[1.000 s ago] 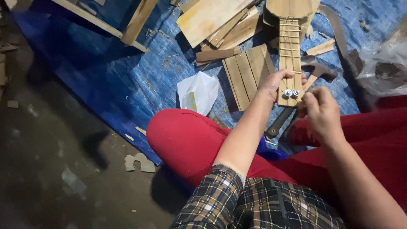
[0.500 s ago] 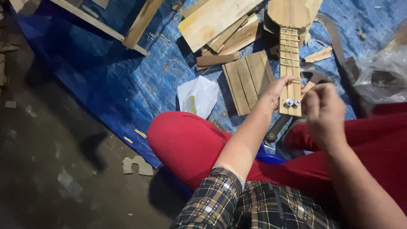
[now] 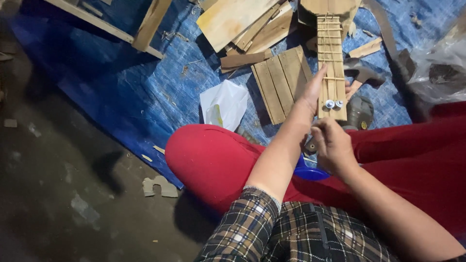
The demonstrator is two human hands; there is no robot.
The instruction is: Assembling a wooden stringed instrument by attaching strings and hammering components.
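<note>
Blue tarp [image 3: 145, 92] covers most of the floor, crumpled, dark concrete floor [image 3: 58, 194] bare to the left of it. Person's legs in red trousers [image 3: 218, 160] folded across the lower frame, plaid sleeve [image 3: 257, 233] at the bottom edge. Wooden frame pieces [image 3: 145, 26] lie top left on the tarp. Pale plywood offcuts [image 3: 238, 17] heaped top centre. Slatted wood panel [image 3: 281, 82] flat on the tarp just left of the instrument neck. Clear plastic bag [image 3: 439, 63] at the right edge. White crumpled paper [image 3: 224, 104] beside the knee. Small wooden string instrument [image 3: 331, 58] lies with its body at the top edge and neck pointing down toward the person; frets and strings visible, two silvery tuning pegs [image 3: 334, 103] at the headstock end. Left hand [image 3: 314, 90] reaches along the left side of the neck, fingers wrapped behind it, grip closed on the neck. Right hand [image 3: 334, 145] just below the headstock, fingers curled together in a pinch; whatever is pinched is too small to tell. Dark hammer-like tool [image 3: 361, 73] to the right of the neck. Blue plastic piece [image 3: 308, 172] between the legs under the right hand. Small wood scrap [image 3: 160, 187] on the concrete near the tarp edge.
</note>
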